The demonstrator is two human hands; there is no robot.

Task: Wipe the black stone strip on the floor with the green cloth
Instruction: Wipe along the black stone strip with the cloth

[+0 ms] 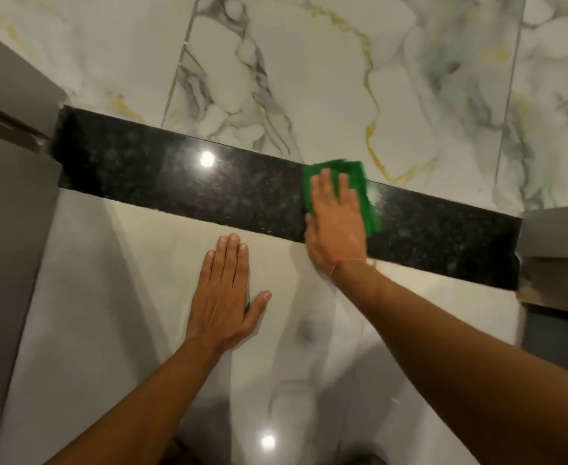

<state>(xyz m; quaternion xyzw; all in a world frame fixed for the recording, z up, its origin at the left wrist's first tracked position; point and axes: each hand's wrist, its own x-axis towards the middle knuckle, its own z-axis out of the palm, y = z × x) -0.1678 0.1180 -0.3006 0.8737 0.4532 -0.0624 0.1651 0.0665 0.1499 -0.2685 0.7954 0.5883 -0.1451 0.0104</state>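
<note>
the right hand [336, 223] lies flat, fingers together and stretched out, pressing the green cloth [353, 186] down on the black stone strip [175, 182]; it is not clenched around the cloth, only pinning it with palm and fingers. the cloth sits folded under the hand, right of the strip's middle, its far edge lapping just onto the marble floor tile [309, 78] beyond. the left hand [225, 297] is released and holds nothing, spread flat on the pale floor [108, 297] just on the near side of the strip, apparently as a prop for the body.

to wipe well, the palm should probably keep even pressure so the cloth does not bunch or slip out, and travel along the strip's length in overlapping passes. the stretch toward the left wall [10, 196] and the right-hand end by the door frame [554, 236] would each need a pass, corners included.
</note>
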